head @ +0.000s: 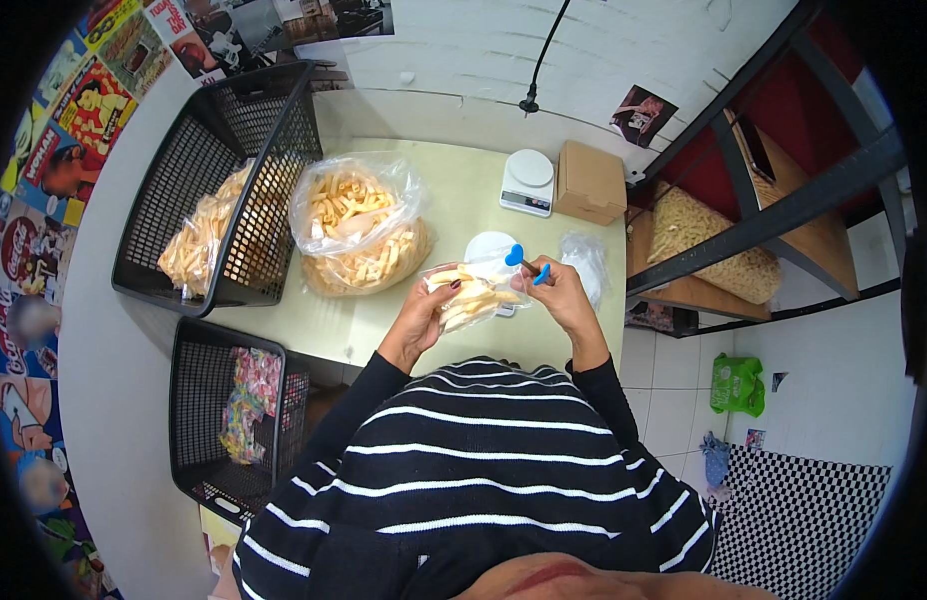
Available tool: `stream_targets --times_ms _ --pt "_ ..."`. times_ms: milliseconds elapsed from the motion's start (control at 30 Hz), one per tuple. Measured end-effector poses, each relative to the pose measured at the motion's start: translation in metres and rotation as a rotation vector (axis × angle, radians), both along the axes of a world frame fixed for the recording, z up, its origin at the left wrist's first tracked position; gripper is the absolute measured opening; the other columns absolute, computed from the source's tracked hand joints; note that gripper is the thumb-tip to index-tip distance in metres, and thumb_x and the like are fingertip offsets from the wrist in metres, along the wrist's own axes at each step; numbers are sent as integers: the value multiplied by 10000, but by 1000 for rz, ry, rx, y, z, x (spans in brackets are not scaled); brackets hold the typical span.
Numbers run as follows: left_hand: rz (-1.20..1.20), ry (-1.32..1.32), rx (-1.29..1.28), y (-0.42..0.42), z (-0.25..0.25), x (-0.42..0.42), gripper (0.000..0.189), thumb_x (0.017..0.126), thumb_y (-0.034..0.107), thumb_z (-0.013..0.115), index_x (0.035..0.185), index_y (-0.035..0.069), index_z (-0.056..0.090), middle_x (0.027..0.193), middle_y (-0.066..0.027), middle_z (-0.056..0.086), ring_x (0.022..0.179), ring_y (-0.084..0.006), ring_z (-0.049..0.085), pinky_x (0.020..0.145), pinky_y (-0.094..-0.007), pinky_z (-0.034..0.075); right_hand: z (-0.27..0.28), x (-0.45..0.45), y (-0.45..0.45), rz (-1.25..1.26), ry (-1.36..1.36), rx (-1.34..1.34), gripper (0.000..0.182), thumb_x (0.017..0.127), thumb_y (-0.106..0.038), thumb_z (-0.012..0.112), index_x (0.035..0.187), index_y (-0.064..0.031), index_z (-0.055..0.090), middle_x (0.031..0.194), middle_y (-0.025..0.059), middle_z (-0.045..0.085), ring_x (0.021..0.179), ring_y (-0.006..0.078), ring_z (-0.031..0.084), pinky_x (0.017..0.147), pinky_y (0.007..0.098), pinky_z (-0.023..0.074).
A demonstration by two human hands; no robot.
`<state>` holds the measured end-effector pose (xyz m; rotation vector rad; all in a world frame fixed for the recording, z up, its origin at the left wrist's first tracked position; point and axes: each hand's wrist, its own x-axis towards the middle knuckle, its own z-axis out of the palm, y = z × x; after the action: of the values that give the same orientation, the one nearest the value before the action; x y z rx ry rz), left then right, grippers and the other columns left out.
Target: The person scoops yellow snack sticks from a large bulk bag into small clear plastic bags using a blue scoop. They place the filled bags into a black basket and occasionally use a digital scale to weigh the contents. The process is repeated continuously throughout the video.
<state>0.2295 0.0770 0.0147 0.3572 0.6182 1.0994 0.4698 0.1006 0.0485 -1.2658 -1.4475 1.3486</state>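
My left hand (418,316) grips one side of a small clear plastic bag (472,300) filled with pale yellow stick-shaped snacks. My right hand (567,297) is at the bag's other end and holds what looks like a small pair of tongs with blue tips (514,255). Beneath the bag, a white digital scale (487,243) is partly hidden. To the left stands a large open clear bag (362,214) full of the same snack sticks. Right of my right hand lies a bundle of clear plastic bags (588,259).
A second kitchen scale (529,171) and a cardboard box (589,181) stand at the table's (452,172) back. One black basket (201,139) holds bagged snacks; a lower basket (197,420) holds colourful packets. At right, a metal-framed shelf (763,232) carries a big snack bag (707,240).
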Motion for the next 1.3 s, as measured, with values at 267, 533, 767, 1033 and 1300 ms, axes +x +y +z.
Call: stream_targets --times_ms 267,533,767,1033,1300 --pt "-71 38 73 -5 -8 -2 380 873 -26 661 1232 -15 539 1139 -143 646 1033 -209 664 914 -343 568 -20 -14 6 -143 -36 118 222 791 -102 815 853 -33 613 753 -39 520 659 57 442 607 217 376" --pt "-100 80 49 -15 -8 4 413 853 4 655 1245 -18 529 1124 -142 645 1026 -212 663 917 -343 559 -1 -22 8 -72 -21 15 381 715 -92 856 1032 -38 651 848 -24 554 777 83 489 687 241 417" --pt "-164 130 86 -16 -7 5 426 853 23 659 1257 -4 529 1151 -135 632 1060 -209 645 932 -340 549 -21 -28 5 80 94 -117 363 729 -112 854 1032 -40 666 921 10 653 832 110 586 763 265 483" --pt "-103 98 107 -11 -11 -8 418 882 79 666 1271 1 534 1221 -156 621 1131 -240 624 970 -377 533 -27 -11 10 35 164 -110 182 898 -172 703 988 -17 672 894 1 673 779 87 580 727 238 456" --pt "-364 -179 90 -16 -26 -34 712 1019 514 368 1413 -78 411 1433 -218 485 1283 -301 523 1099 -445 387 -17 -5 9 24 196 -91 87 884 -44 656 951 13 660 917 24 681 859 102 614 815 257 470"
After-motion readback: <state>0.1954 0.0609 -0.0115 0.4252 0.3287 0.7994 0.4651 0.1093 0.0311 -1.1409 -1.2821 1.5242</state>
